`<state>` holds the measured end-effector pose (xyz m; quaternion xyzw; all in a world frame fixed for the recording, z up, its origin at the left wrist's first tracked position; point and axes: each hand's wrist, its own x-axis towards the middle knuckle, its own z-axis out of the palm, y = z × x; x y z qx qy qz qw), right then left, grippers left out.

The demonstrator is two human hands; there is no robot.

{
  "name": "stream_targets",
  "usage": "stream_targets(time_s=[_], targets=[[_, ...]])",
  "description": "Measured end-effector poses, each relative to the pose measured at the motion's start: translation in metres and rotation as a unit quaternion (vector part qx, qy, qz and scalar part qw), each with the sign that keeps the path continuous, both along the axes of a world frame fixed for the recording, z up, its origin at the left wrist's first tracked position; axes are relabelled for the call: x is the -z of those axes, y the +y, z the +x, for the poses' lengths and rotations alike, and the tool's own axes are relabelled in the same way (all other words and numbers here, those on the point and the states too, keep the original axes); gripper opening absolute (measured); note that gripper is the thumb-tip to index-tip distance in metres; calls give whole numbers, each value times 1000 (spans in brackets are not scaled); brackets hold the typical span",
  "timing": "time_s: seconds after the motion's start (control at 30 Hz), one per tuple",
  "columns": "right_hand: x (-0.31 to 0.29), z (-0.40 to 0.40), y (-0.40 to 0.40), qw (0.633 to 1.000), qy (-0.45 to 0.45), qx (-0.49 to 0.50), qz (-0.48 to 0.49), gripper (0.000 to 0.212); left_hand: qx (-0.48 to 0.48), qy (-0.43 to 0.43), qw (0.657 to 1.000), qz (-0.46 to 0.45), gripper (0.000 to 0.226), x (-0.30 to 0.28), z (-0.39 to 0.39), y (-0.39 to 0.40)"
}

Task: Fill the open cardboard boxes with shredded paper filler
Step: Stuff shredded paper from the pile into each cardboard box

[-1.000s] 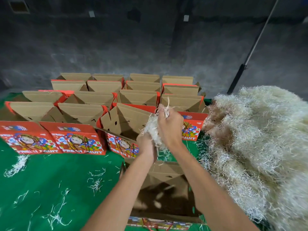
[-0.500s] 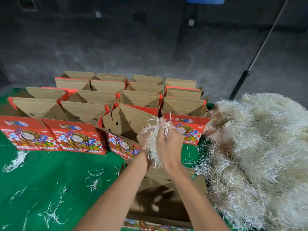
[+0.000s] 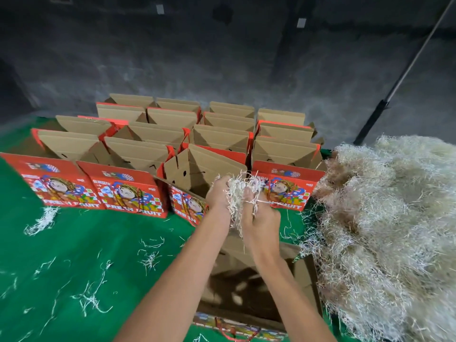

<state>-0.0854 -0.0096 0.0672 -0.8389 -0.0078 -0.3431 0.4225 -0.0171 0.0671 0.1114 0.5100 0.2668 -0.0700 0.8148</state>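
Note:
Both my hands hold one clump of pale shredded paper (image 3: 236,193) above an open cardboard box (image 3: 304,275) that stands right in front of me. My left hand (image 3: 218,196) grips the clump from the left and my right hand (image 3: 259,213) grips it from the right, strands poking out between the fingers. The box under my arms looks dark inside, with a few pale bits at the bottom. A big heap of shredded paper filler (image 3: 389,218) lies to the right of the box.
Several open red "FRESH FRUIT" boxes (image 3: 128,191) stand in rows behind, flaps up. Loose paper strands (image 3: 150,260) litter the green table cover (image 3: 61,243). A dark pole (image 3: 385,104) leans against the grey wall at the back right.
My hands, still holding the clump, have come slightly lower and closer over the near box. The view tilted down a little.

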Motion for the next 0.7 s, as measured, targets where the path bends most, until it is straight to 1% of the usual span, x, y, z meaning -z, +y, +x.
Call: stream_targets(time_s=[0.03,0.13,0.17,0.2,0.23,0.27,0.3,0.37,0.4,0.47,0.5,0.53,0.57,0.6,0.67,0.7], targets=[[-9,-1,-2,1000,-2,-8,12,37,8,-24,999,31,44,7,-4,0],[-35,5,-19,993,11,-24,115,59,14,-155,981,119,23,30,-20,-5],[-43,11,-28,992,21,-15,126,64,30,-182,975,125,22,36,-26,-8],[-51,18,-38,993,40,-2,107,67,62,-204,968,132,26,42,-31,-9],[-57,25,-49,996,66,11,62,70,102,-217,957,165,33,46,-36,-10],[-63,30,-58,995,102,11,9,72,140,-216,944,206,38,48,-39,-8],[-67,36,-66,990,139,-6,-33,73,159,-206,938,228,37,50,-39,-7],[-73,46,-79,976,193,-54,-81,71,149,-180,948,215,17,42,-40,0],[-75,50,-81,972,203,-70,-96,69,142,-169,955,196,13,31,-41,2],[-78,56,-75,973,194,-82,-99,68,158,-157,966,133,24,21,-41,4],[-77,57,-69,978,176,-78,-77,64,175,-164,960,141,35,18,-41,2],[-75,57,-61,986,147,-66,-34,55,190,-168,951,176,56,17,-43,-1],[-71,55,-54,992,114,-51,29,46,182,-153,945,223,77,17,-44,-5],[-66,51,-48,992,81,-34,93,37,155,-140,945,250,87,19,-43,-7],[-48,40,-40,982,32,-15,183,26,89,-156,953,242,86,20,-41,-11],[-38,34,-37,975,31,-18,221,28,58,-163,960,219,79,19,-39,-13]])
